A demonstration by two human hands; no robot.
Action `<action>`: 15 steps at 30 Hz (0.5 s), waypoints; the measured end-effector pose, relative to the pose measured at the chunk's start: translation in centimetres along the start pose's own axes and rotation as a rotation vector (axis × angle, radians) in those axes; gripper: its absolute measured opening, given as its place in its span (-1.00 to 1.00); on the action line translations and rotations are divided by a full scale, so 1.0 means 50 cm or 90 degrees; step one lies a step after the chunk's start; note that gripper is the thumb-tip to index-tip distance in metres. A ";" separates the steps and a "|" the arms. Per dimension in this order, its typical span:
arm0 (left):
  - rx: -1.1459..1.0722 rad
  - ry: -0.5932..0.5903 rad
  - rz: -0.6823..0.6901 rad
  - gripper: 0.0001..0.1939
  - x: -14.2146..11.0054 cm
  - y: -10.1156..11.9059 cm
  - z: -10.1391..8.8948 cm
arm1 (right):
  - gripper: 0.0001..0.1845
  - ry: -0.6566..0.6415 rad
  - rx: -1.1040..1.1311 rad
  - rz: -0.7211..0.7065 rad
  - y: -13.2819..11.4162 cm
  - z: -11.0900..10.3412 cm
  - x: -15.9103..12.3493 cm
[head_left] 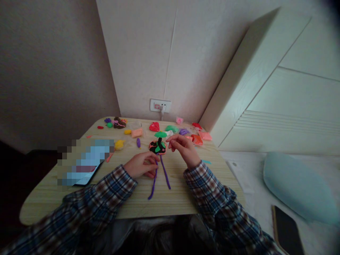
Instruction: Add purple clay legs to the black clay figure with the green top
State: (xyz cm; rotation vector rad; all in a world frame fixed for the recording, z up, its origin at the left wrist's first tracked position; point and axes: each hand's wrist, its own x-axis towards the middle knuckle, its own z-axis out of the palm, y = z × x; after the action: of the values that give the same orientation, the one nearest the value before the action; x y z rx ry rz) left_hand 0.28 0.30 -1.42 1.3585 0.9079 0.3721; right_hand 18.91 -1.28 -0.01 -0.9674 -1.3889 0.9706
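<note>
A flat black, green and pink clay figure (154,147) lies on the table, with a green clay cap shape (160,135) at its upper end. Two purple clay strips (165,172) run from its lower edge toward me. My left hand (142,164) rests beside the left strip, fingers loosely bent and apart, partly covering that strip's upper part. Just right of the figure is my right hand (183,147), raised, with thumb and fingertips drawn together. Whatever lies between those fingertips is too small to make out.
A tablet (89,161) with a lit, blurred screen stands at the left. Clay lumps and packets, including a red packet (154,126), a yellow lump (119,145) and a purple piece (138,142), spread across the far side. A dark phone (287,230) lies off the table, right.
</note>
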 end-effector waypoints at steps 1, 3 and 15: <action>0.001 -0.002 0.002 -0.71 0.000 0.000 0.000 | -0.78 -0.001 0.001 0.000 0.000 0.000 0.000; 0.006 -0.013 0.014 -0.69 -0.001 0.001 0.000 | -0.79 -0.005 -0.003 0.002 0.001 0.001 0.000; 0.026 -0.039 0.214 -0.70 -0.013 0.024 0.002 | -0.67 -0.113 -0.083 0.080 0.020 0.003 -0.002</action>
State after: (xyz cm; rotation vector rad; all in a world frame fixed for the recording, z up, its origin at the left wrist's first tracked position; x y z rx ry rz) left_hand 0.24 0.04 -0.06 1.5550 0.6379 0.5668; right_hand 18.77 -1.04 -0.99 -1.0986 -1.5700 1.0917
